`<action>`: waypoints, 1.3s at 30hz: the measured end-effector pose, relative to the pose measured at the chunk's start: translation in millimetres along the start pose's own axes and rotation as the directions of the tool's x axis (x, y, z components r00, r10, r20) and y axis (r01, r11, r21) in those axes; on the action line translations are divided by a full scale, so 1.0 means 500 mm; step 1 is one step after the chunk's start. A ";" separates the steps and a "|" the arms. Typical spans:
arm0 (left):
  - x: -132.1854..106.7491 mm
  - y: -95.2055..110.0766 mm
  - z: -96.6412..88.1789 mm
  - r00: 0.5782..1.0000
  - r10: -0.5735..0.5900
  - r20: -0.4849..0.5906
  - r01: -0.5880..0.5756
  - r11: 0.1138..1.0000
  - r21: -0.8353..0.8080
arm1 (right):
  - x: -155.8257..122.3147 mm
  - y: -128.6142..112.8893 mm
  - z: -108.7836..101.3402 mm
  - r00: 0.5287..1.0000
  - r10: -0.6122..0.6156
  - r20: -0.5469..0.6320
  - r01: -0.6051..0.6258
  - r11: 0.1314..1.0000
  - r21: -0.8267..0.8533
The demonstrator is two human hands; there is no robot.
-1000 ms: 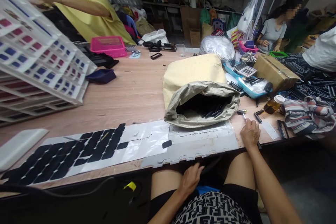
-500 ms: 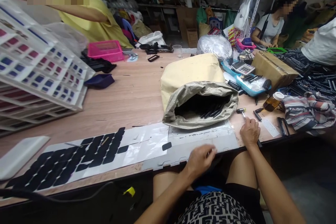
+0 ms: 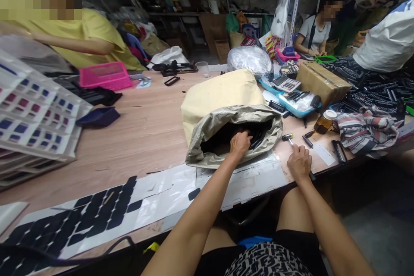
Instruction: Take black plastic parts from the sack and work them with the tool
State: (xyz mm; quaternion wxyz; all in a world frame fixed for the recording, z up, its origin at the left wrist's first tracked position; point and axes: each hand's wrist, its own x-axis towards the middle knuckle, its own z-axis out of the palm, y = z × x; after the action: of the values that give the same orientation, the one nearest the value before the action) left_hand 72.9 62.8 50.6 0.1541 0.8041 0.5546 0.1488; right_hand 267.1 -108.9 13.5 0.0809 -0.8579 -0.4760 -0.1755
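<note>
My left hand (image 3: 239,143) reaches into the mouth of a pale yellow woven sack (image 3: 223,92) lying on the table. Its fingers are curled down at long black plastic pieces (image 3: 258,139) inside; the fingertips are hidden, so what they grip cannot be made out. At the table's front edge, right of the sack, my right hand (image 3: 299,163) is closed around the handle of a small hammer (image 3: 287,137). The hammer's yellow-and-black head points away from me, and its dark handle end shows below my hand.
Black pads lie on a white sheet (image 3: 161,198) at front left. A white crate (image 3: 35,116) stands behind it. On the right are a brown bottle (image 3: 325,121), a striped cloth (image 3: 367,131), a blue tray (image 3: 302,110) and a cardboard box (image 3: 320,82). Two other people sit across the table.
My left hand has moved forward from in front of the sack into its mouth. The right hand stays on the hammer. The view has turned slightly, and the person in yellow has lowered an arm.
</note>
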 end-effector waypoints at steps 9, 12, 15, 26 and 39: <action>-0.250 -0.060 -0.038 0.911 0.412 -0.018 -0.407 0.891 -0.199 | 0.003 -0.001 -0.007 1.000 -0.001 0.016 0.001 1.000 0.010; -0.300 -0.079 0.013 0.922 0.386 0.015 -0.376 0.906 -0.192 | 0.004 0.000 -0.004 1.000 0.002 0.011 -0.002 1.000 0.015; -0.301 -0.092 0.049 0.935 0.352 -0.045 -0.352 0.904 -0.241 | 0.008 0.001 -0.002 1.000 0.015 0.013 -0.016 1.000 0.027; -0.274 -0.110 0.061 0.958 0.279 -0.065 -0.275 0.832 -0.482 | -0.062 0.015 -0.080 0.987 0.159 0.001 -0.137 0.849 0.510; -0.271 -0.111 0.068 0.969 0.220 -0.115 -0.248 0.814 -0.525 | -0.214 -0.113 -0.166 0.946 -0.324 -0.008 0.192 0.540 0.819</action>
State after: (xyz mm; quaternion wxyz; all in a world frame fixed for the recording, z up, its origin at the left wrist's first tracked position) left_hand -6.2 -48.4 -12.5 0.3392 0.7870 0.3914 0.3352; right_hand 148.9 -188.7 48.0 0.4017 -0.6558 -0.6290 0.1138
